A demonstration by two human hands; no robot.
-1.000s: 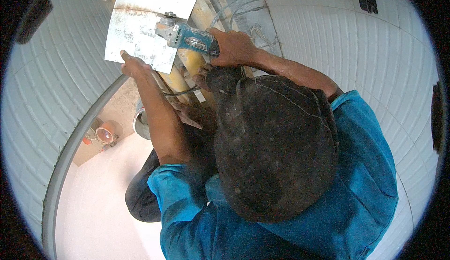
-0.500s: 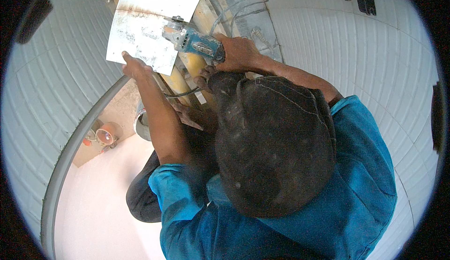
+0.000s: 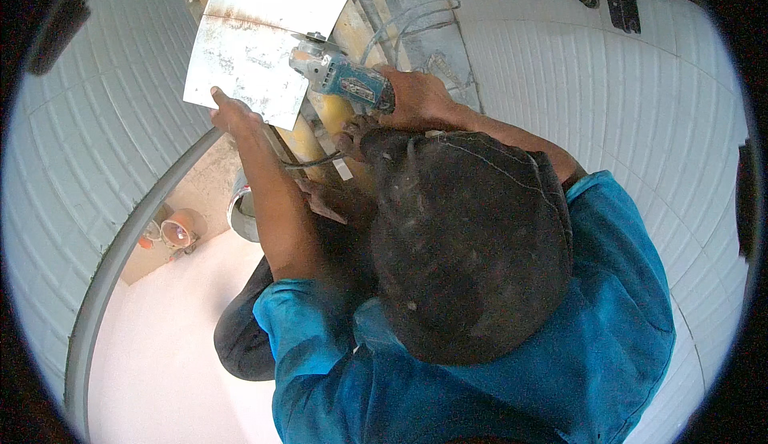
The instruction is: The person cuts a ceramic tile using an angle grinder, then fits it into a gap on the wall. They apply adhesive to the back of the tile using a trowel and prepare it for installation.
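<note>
My left hand (image 3: pixel 234 116) grips a white tile (image 3: pixel 256 64) by its near left corner, thumb on top. A thin line edged with brown scorch marks crosses the tile. My right hand (image 3: pixel 420 96) is wrapped round the rear of a blue angle grinder (image 3: pixel 352 82), whose grey head points left. The grinder's disc (image 3: pixel 318 38) stands by the tile's right edge, at the end of the line; whether it touches the tile I cannot tell. Beneath the tile are yellow wooden bars (image 3: pixel 332 112). Bare toes (image 3: pixel 358 130) rest close to the grinder.
A dark cable (image 3: pixel 316 161) crosses the bars, and a grey cable (image 3: pixel 408 16) loops behind the grinder. A grey bucket (image 3: pixel 242 212) stands beside my left forearm. Farther left is an orange bucket (image 3: pixel 178 230). Ribbed white surfaces (image 3: pixel 560 68) flank both sides. A dark cap (image 3: pixel 472 244) covers the middle.
The grinder has shifted right and slightly nearer along the scorched line, to the tile's right edge. My left hand keeps its hold, and the tile has barely moved.
</note>
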